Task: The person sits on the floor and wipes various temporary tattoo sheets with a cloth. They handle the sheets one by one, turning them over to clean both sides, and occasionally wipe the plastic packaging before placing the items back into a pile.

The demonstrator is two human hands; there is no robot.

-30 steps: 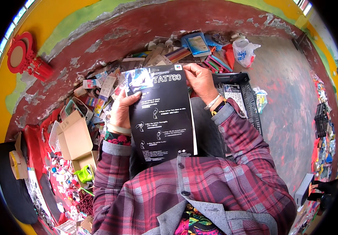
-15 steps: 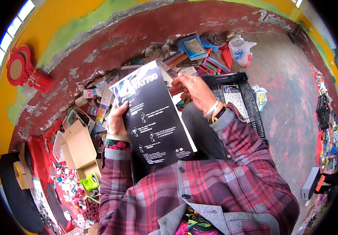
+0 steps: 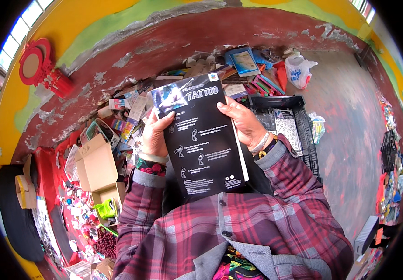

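Upright in front of my lap is a stack of temporary tattoo sheets (image 3: 201, 144), its black back printed with small white drawings and a picture along the top. White sheet edges show along its right side. My left hand (image 3: 156, 133) grips the left edge, thumb on the front. On the right edge, near the top corner, my right hand (image 3: 244, 121) holds it with the thumb in front and the fingers behind, hidden. Just right of my right forearm stands a black plastic crate (image 3: 309, 144), where a sheet with a black-and-white pattern (image 3: 288, 130) lies.
Piled along the wall are a blue packet (image 3: 244, 63), coloured tubes (image 3: 269, 86) and a white plastic bag (image 3: 298, 70). At left lie an open cardboard box (image 3: 96, 163), a white basket (image 3: 72, 162) and dark red beads (image 3: 106, 242). More small goods line the right wall.
My right hand has come down from beside the stack and taken hold of its right edge. The stack has turned more upright and shifted a little right.
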